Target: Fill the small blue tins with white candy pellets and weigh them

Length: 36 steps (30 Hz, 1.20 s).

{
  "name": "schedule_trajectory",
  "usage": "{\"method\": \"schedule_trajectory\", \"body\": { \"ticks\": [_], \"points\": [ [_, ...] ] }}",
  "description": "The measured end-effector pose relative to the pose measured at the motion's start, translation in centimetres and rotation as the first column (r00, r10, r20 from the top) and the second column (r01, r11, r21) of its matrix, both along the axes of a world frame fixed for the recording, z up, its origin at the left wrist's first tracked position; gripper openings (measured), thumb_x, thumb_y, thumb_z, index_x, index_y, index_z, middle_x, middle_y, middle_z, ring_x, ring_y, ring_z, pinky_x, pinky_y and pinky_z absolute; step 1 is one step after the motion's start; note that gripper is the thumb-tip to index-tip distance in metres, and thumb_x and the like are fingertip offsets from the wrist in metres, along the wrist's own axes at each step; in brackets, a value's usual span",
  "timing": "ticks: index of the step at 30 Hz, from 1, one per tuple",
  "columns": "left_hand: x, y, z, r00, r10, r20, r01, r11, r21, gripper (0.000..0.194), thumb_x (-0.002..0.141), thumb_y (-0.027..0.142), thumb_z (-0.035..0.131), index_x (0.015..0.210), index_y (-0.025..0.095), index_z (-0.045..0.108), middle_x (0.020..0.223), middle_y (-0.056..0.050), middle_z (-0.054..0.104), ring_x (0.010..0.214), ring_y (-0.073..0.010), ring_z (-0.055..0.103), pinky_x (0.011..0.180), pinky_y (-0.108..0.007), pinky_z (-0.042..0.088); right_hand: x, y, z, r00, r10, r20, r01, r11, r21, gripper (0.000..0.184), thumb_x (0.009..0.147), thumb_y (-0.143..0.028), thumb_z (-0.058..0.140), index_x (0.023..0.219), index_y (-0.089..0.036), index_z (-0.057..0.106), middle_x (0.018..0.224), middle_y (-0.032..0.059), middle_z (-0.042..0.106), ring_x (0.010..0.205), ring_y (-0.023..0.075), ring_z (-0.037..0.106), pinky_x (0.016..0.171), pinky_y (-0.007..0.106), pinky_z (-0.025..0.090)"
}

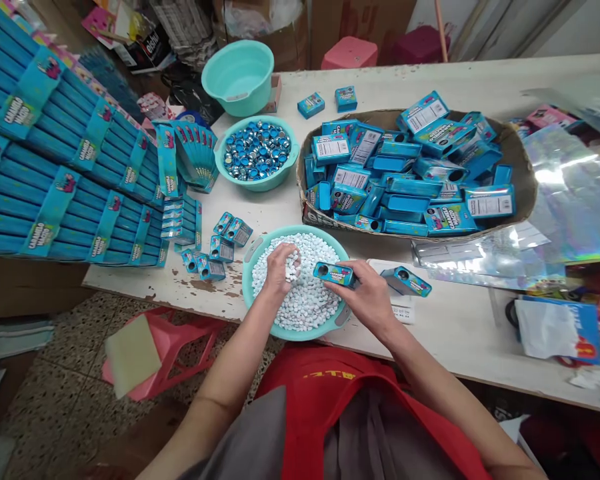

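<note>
My left hand [277, 272] is closed around some white candies, just above a turquoise basin [247, 280] heaped with small white candies [305, 307]. In my right hand [369, 293] is a small blue candy tin [336, 274], tilted over the basin's right side, with a round dark hole at its left end. Another blue tin [407, 281] with an open hole lies right of that hand, on a white object [404, 311] that I cannot identify. Several filled-looking blue tins [221, 248] stand left of the basin; their contents cannot be made out.
A cut-down cardboard box [527, 180] full of blue tins sits behind. A turquoise bowl [293, 160] of round metal caps stands back left, near another turquoise basin [237, 77]. Stacked blue cartons [70, 180] rise at left. Shiny plastic sheets [570, 193] cover the right. A red stool [180, 347] is below.
</note>
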State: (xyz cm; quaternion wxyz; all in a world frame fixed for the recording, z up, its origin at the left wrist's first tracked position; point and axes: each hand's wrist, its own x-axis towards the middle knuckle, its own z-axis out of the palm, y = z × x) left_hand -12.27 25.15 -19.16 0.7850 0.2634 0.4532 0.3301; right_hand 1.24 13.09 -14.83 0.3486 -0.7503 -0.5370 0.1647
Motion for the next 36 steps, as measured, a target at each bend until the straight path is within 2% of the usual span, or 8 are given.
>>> {"method": "schedule_trajectory", "body": {
  "ticks": [3, 6, 8, 15, 20, 26, 36],
  "points": [
    [0.1, -0.2, 2.7, 0.980, 0.069, 0.187, -0.072, 0.997, 0.012, 0.023, 0.064, 0.032, 0.065, 0.071, 0.019, 0.048, 0.064, 0.002, 0.054, 0.051, -0.0082, 0.050, 0.040, -0.017, 0.034, -1.2, 0.8, 0.0, 0.994, 0.066, 0.086, -0.063, 0.997, -0.036, 0.035, 0.077, -0.047, 0.069, 0.099, -0.021, 0.062, 0.092, 0.0080, 0.067, 0.088, 0.0265, 0.062, 0.074, 0.038, 0.047],
    [0.4, -0.5, 4.2, 0.971, 0.135, 0.198, -0.157, 0.983, 0.096, 0.020, 0.066, 0.033, 0.063, 0.071, 0.017, 0.052, 0.068, 0.000, 0.059, 0.057, -0.0100, 0.057, 0.050, -0.021, 0.045, -2.3, 1.7, 0.2, 0.986, 0.128, 0.110, -0.122, 0.991, -0.059, 0.035, 0.075, -0.045, 0.071, 0.099, -0.020, 0.061, 0.092, 0.0082, 0.067, 0.089, 0.0274, 0.062, 0.074, 0.038, 0.046],
    [0.6, -0.6, 4.6, 0.967, 0.182, 0.179, -0.208, 0.969, 0.135, 0.021, 0.069, 0.035, 0.063, 0.070, 0.017, 0.052, 0.068, 0.001, 0.059, 0.058, -0.0101, 0.058, 0.054, -0.022, 0.048, -2.7, 2.2, 0.4, 0.984, 0.147, 0.101, -0.143, 0.989, -0.043, 0.036, 0.075, -0.045, 0.071, 0.100, -0.021, 0.061, 0.094, 0.0080, 0.068, 0.090, 0.0271, 0.062, 0.075, 0.038, 0.046],
    [1.7, -0.1, 5.0, 0.953, 0.279, 0.119, -0.298, 0.936, 0.187, 0.031, 0.071, 0.040, 0.068, 0.063, 0.017, 0.048, 0.062, 0.003, 0.054, 0.050, -0.0081, 0.054, 0.049, -0.021, 0.044, -2.4, 2.6, 0.5, 0.994, 0.100, 0.038, -0.099, 0.995, -0.027, 0.034, 0.074, -0.044, 0.073, 0.097, -0.022, 0.063, 0.092, 0.0067, 0.068, 0.088, 0.0258, 0.063, 0.073, 0.036, 0.045],
    [2.0, -0.2, 5.0, 0.957, 0.268, 0.111, -0.287, 0.927, 0.241, 0.032, 0.072, 0.039, 0.069, 0.062, 0.017, 0.048, 0.055, 0.004, 0.051, 0.048, -0.0090, 0.054, 0.048, -0.022, 0.044, -2.3, 2.7, 0.4, 0.997, 0.074, -0.012, -0.074, 0.997, 0.013, 0.033, 0.074, -0.044, 0.072, 0.096, -0.021, 0.063, 0.091, 0.0065, 0.068, 0.088, 0.0257, 0.063, 0.074, 0.036, 0.046],
    [2.1, -0.3, 5.1, 0.955, 0.294, 0.051, -0.297, 0.927, 0.229, 0.033, 0.070, 0.043, 0.071, 0.068, 0.017, 0.051, 0.060, 0.003, 0.054, 0.050, -0.0080, 0.055, 0.048, -0.020, 0.044, -2.1, 2.9, 0.3, 0.995, 0.091, -0.030, -0.091, 0.996, 0.006, 0.034, 0.074, -0.044, 0.072, 0.097, -0.021, 0.063, 0.092, 0.0064, 0.067, 0.090, 0.0255, 0.062, 0.075, 0.036, 0.045],
    [2.7, -0.1, 5.4, 0.951, 0.307, 0.032, -0.304, 0.913, 0.273, 0.037, 0.071, 0.047, 0.070, 0.065, 0.017, 0.050, 0.057, 0.004, 0.051, 0.050, -0.0074, 0.053, 0.049, -0.020, 0.044, -2.0, 3.0, 0.6, 0.995, 0.061, -0.082, -0.058, 0.997, 0.043, 0.031, 0.075, -0.044, 0.071, 0.096, -0.022, 0.063, 0.090, 0.0055, 0.068, 0.086, 0.0244, 0.063, 0.073, 0.036, 0.046]
  ]
}}
